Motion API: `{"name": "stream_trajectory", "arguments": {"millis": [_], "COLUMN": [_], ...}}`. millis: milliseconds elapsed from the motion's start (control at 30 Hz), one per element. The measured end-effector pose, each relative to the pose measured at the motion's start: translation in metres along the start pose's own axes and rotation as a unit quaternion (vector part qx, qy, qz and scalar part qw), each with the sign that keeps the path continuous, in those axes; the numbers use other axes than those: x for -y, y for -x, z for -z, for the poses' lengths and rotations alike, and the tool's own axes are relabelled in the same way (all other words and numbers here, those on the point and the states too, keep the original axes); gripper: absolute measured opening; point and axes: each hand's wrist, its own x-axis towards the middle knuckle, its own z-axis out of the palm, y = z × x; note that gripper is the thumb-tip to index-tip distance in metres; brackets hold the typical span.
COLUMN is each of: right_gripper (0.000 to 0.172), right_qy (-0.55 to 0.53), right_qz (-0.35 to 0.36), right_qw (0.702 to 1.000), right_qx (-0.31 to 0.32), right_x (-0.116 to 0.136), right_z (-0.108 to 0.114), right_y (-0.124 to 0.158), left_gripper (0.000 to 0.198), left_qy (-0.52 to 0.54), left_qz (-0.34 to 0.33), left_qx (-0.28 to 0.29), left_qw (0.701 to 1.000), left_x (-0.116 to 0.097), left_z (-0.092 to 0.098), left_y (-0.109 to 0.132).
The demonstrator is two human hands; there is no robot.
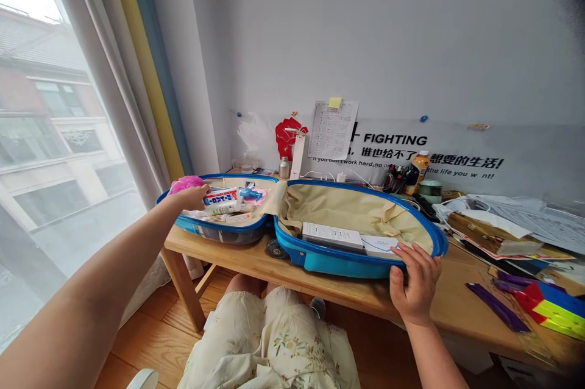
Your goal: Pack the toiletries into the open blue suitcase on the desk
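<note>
A blue suitcase (pixel 351 267) lies spread open on the wooden desk, both beige-lined halves facing up. Over the left half is my left hand (pixel 194 196), its fingers closed at the near end of a toothpaste tube (pixel 222 199) with red and blue print; the fingertips are partly hidden. A pink bath puff (pixel 186 183) sits just behind that hand. Beside the tube are a blue bottle (pixel 251 194) and other small toiletries. My right hand (pixel 415 282) rests on the front rim of the right half, fingers apart and thumb outside. White boxes (pixel 333 235) stand inside that half.
Papers and a brown pouch (pixel 487 230) are piled on the desk at right, near a purple strap (pixel 498 306) and a coloured block (pixel 555 310). An orange-labelled bottle (pixel 418 172) and pens stand behind the suitcase. A curtained window is at left.
</note>
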Motion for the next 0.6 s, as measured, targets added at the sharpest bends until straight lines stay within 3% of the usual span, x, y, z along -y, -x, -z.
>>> {"name": "stream_trajectory", "arguments": {"millis": [200, 333, 467, 533, 600], "right_gripper": [0.029, 0.030, 0.029, 0.029, 0.029], "right_qy": [-0.011, -0.021, -0.014, -0.009, -0.005], "right_qz": [-0.004, -0.014, -0.009, -0.006, -0.004], "right_qw": [1.000, 1.000, 1.000, 1.000, 1.000], "right_qx": [-0.001, -0.003, 0.002, 0.008, 0.010], "right_x": [0.001, 0.001, 0.002, 0.002, 0.003], "right_z": [0.000, 0.000, 0.001, 0.002, 0.003], "right_y": [-0.001, 0.000, 0.000, -0.001, -0.002], "left_gripper": [0.060, 0.058, 0.057, 0.048, 0.040], "left_qy": [0.057, 0.212, 0.398, 0.469, 0.522], "left_qz": [-0.013, -0.021, -0.064, -0.094, -0.114], "left_qx": [-0.028, -0.090, -0.147, -0.116, -0.025], "left_qw": [0.998, 0.973, 0.903, 0.870, 0.845], "left_x": [0.005, -0.019, -0.087, -0.136, -0.188], "left_z": [0.037, 0.070, 0.084, 0.082, 0.075], "left_y": [0.009, 0.014, 0.009, 0.003, -0.004]}}
